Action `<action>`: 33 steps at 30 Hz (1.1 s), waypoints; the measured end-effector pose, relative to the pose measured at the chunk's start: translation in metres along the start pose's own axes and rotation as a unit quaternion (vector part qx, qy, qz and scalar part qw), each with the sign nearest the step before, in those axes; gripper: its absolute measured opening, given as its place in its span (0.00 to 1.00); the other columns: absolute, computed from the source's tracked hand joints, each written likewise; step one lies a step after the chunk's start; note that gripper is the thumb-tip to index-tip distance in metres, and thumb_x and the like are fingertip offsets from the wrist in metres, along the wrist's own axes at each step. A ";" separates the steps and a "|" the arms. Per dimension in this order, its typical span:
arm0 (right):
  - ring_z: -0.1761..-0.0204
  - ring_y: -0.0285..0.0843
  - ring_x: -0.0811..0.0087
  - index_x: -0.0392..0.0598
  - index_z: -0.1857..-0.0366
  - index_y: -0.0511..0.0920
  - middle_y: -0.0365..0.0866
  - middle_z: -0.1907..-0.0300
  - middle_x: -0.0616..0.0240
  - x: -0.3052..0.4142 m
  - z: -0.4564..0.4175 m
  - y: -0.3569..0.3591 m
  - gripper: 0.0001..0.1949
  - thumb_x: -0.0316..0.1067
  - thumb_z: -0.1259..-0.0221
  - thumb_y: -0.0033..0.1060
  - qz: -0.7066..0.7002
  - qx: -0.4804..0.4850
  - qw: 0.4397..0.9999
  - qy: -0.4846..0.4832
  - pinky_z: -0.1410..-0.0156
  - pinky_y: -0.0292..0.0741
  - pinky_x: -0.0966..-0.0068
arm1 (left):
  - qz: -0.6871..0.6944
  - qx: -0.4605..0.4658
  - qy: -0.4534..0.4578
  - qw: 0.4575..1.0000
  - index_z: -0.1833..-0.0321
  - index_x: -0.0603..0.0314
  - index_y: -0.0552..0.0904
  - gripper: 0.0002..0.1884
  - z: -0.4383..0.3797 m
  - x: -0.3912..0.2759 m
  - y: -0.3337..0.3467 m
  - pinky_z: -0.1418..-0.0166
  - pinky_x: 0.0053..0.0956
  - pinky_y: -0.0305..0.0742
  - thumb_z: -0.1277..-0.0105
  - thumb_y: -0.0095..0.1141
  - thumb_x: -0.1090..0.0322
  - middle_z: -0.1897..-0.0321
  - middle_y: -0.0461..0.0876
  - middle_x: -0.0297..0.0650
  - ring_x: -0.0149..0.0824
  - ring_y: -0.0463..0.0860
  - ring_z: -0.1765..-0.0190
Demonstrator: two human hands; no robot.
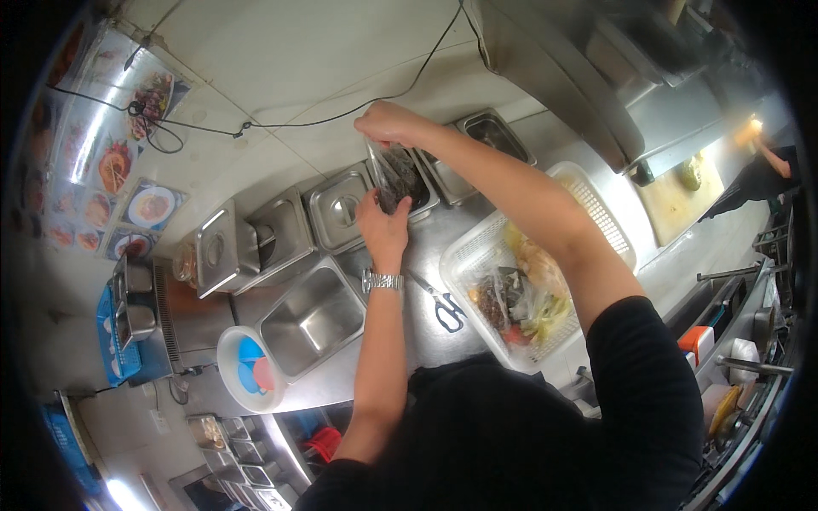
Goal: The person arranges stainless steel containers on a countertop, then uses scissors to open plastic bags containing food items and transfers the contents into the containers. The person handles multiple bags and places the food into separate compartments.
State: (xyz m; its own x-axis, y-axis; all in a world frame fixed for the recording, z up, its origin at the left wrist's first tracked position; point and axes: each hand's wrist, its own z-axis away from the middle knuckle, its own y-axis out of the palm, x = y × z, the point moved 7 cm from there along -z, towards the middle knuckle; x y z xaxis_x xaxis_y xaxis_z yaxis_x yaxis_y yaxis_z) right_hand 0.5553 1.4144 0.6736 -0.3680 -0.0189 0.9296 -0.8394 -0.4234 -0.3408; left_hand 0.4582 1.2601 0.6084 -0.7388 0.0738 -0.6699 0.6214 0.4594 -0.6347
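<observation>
A clear plastic bag of dark food (392, 171) hangs upright over a steel food pan (423, 185) in the row along the wall. My right hand (386, 122) is closed on the upper end of the bag. Lower down, my left hand (385, 223), with a metal watch on its wrist, holds the bag near its bottom, fingers around it. The dark contents are partly hidden by the bag and hand. Scissors with dark handles (445, 308) lie on the steel counter beside my left forearm.
A white plastic basket (457, 255) with bagged food stands at the right. Left are a lidded steel pan (339, 211), a deep bare pan (313, 319) and a white tub (233, 389). A cable (319, 121) crosses the wall. Another person (757, 172) stands far right near a cutting board (680, 198).
</observation>
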 end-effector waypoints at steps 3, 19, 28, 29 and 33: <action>0.84 0.66 0.67 0.41 0.86 0.73 0.70 0.86 0.61 -0.013 -0.012 -0.005 0.17 0.40 0.43 0.51 -0.017 -0.010 1.000 -0.003 0.80 0.59 0.63 | 0.027 -0.001 -0.018 0.999 0.51 0.68 0.85 0.19 0.001 -0.002 -0.006 0.55 0.37 0.78 0.39 0.69 0.61 0.61 0.86 0.52 0.45 0.84 0.62; 0.76 0.71 0.72 0.41 0.74 0.79 0.76 0.78 0.63 -0.037 -0.051 -0.006 0.14 0.40 0.35 0.55 -0.062 -0.109 0.990 -0.061 0.73 0.68 0.67 | 0.249 0.124 -0.104 0.955 0.46 0.70 0.79 0.17 -0.031 -0.032 -0.027 0.73 0.21 0.66 0.37 0.67 0.73 0.77 0.80 0.34 0.24 0.74 0.77; 0.72 0.77 0.69 0.42 0.66 0.83 0.81 0.71 0.59 -0.024 -0.043 -0.011 0.13 0.41 0.34 0.54 -0.301 -0.138 0.933 -0.142 0.66 0.73 0.67 | 0.348 0.166 -0.132 0.913 0.44 0.69 0.78 0.19 -0.042 -0.040 -0.037 0.66 0.21 0.74 0.38 0.64 0.79 0.68 0.82 0.34 0.25 0.78 0.70; 0.73 0.75 0.70 0.42 0.67 0.82 0.80 0.72 0.61 -0.019 -0.037 -0.011 0.12 0.39 0.34 0.55 -0.290 -0.134 0.938 -0.132 0.67 0.72 0.68 | 0.361 0.165 -0.123 0.909 0.44 0.69 0.78 0.19 -0.043 -0.040 -0.039 0.66 0.22 0.75 0.38 0.64 0.79 0.67 0.82 0.35 0.25 0.78 0.70; 0.75 0.71 0.75 0.43 0.73 0.78 0.75 0.77 0.68 -0.010 -0.024 -0.016 0.11 0.38 0.34 0.56 -0.267 -0.126 0.942 -0.157 0.71 0.68 0.72 | 0.371 0.163 -0.102 0.908 0.46 0.69 0.79 0.16 -0.044 -0.042 -0.037 0.63 0.22 0.77 0.37 0.63 0.79 0.66 0.82 0.35 0.26 0.79 0.68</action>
State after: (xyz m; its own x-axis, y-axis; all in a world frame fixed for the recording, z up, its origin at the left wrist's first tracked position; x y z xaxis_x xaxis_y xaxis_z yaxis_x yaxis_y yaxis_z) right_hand 0.5625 1.4433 0.6668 0.2377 -0.1481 0.9600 -0.9540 -0.2217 0.2020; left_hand 0.4548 1.2789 0.6765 -0.0412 0.0762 -0.9962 0.9975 0.0612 -0.0366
